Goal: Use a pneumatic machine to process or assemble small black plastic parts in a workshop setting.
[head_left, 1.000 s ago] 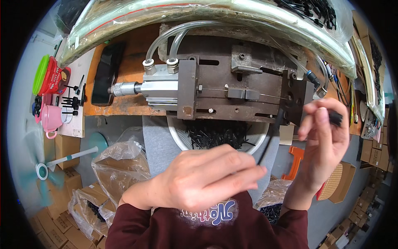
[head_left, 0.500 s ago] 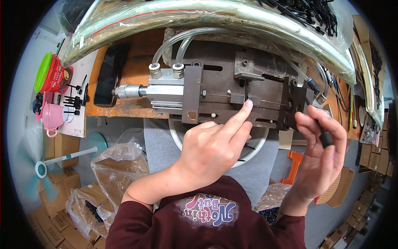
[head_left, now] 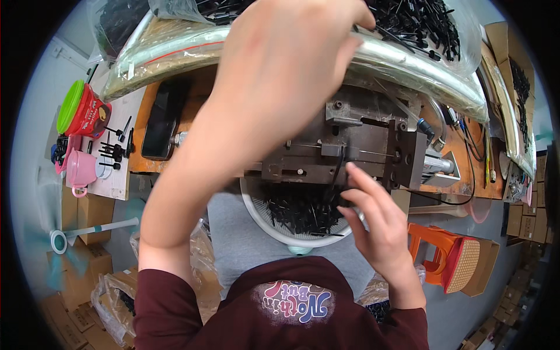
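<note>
My left hand [head_left: 280, 76] is raised high in front of the camera, its fingers curled at the edge of a heap of thin black parts [head_left: 420, 23] lying in clear plastic sheeting [head_left: 408, 64]. Whether it holds anything is hidden. My right hand [head_left: 376, 227] is at the front of the dark metal fixture [head_left: 303, 160], fingertips pinching a thin black part [head_left: 337, 172] that hangs from the fixture's slot. On my lap below stands a white bowl [head_left: 256, 216] with several similar black parts [head_left: 297, 210].
A black phone [head_left: 160, 119] lies on the orange bench at the left. Further left are a red container with a green lid [head_left: 81, 111] and a pink cup [head_left: 79, 169]. A pneumatic cylinder [head_left: 437, 163] is at the right. An orange stool [head_left: 455, 256] and cardboard boxes [head_left: 81, 210] stand on the floor.
My left hand has lifted from the fixture up to the heap of black parts. My right hand has moved left from beside the fixture to its front slot.
</note>
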`<state>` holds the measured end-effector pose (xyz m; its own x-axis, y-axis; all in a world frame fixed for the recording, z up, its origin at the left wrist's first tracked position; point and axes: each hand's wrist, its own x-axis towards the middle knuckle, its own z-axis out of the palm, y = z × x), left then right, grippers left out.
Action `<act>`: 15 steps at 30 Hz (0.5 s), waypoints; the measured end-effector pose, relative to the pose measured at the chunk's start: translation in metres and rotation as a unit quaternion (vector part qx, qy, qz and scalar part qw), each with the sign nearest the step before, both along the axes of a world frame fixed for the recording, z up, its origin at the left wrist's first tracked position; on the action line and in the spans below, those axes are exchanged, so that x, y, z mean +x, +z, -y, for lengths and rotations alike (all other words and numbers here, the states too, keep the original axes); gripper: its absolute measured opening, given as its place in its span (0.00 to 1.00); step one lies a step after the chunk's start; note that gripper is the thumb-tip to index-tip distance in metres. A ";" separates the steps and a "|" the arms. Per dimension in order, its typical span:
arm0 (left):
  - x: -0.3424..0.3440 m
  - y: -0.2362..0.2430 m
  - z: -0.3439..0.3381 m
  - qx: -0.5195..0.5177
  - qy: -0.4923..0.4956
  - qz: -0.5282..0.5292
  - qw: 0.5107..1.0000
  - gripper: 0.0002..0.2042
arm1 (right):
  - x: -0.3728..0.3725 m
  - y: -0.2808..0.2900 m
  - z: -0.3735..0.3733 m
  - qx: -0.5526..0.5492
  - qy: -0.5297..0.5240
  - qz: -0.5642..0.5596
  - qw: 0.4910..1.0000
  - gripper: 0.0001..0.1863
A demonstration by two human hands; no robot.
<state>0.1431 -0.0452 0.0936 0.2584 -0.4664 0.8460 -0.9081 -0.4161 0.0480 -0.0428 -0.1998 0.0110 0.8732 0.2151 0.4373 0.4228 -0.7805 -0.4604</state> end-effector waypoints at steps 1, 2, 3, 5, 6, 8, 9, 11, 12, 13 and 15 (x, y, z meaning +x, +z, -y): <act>0.013 0.005 0.005 0.008 -0.002 0.000 1.000 0.07 | 0.001 0.000 -0.004 -0.028 0.009 -0.002 1.000 0.13; 0.026 0.009 0.011 0.016 -0.006 -0.001 1.000 0.07 | 0.004 -0.001 -0.008 -0.054 0.006 0.021 0.998 0.12; 0.035 0.005 0.019 0.011 -0.006 -0.024 1.000 0.08 | 0.007 -0.001 -0.011 -0.082 -0.002 0.041 0.996 0.11; 0.055 -0.002 0.031 0.073 0.020 -0.048 0.996 0.08 | 0.013 0.002 -0.013 -0.103 -0.015 0.029 0.994 0.12; 0.056 0.001 0.035 0.104 0.030 -0.061 0.992 0.08 | 0.014 0.004 -0.012 -0.114 -0.024 0.022 0.993 0.13; 0.058 0.007 0.036 0.124 0.021 -0.090 0.988 0.08 | 0.014 0.009 -0.011 -0.134 -0.025 0.006 0.991 0.13; 0.056 0.010 0.036 0.135 0.016 -0.105 0.985 0.08 | 0.014 0.011 -0.011 -0.144 -0.027 -0.003 0.989 0.13; 0.051 0.010 0.029 0.070 -0.032 -0.139 0.987 0.08 | 0.014 0.013 -0.011 -0.145 -0.024 -0.006 0.989 0.13; 0.039 0.017 0.026 0.046 -0.062 -0.197 0.977 0.09 | 0.013 0.013 -0.009 -0.145 -0.026 -0.010 0.989 0.14; 0.024 0.022 0.022 0.023 -0.091 -0.253 0.963 0.09 | 0.014 0.015 -0.007 -0.135 -0.019 -0.020 0.990 0.14; -0.013 0.030 0.003 -0.006 -0.107 -0.291 0.951 0.09 | 0.019 0.026 -0.002 -0.110 0.004 -0.037 0.993 0.14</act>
